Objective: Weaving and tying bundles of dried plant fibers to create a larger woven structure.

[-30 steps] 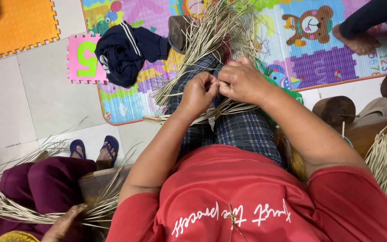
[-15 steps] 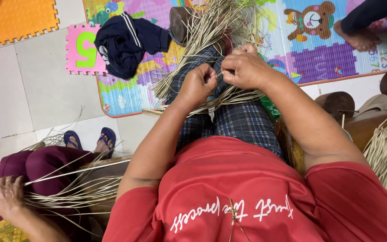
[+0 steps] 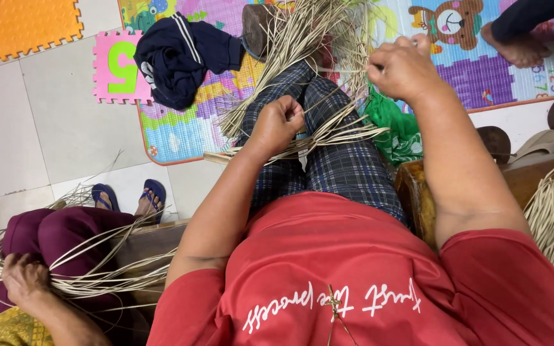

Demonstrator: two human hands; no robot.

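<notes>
My left hand is closed on a bundle of pale dried straw strips that lies across my lap, over my dark plaid trousers. Off to the right and higher up, my right hand is raised and pinches a thin strand drawn out of the straw. A bigger loose sheaf of the same straw fans out past my knees toward the play mat. I wear a red shirt.
At lower left another person's hand grips more straw strips over purple trousers, with feet in blue sandals. A dark blue garment, foam tiles, a colourful mat, a green bag, a wooden bench and someone's foot surround me.
My right hand has pulled away from my left, up and to the right, drawing a strand out. The neighbour's hand has come into view gripping straw at lower left.
</notes>
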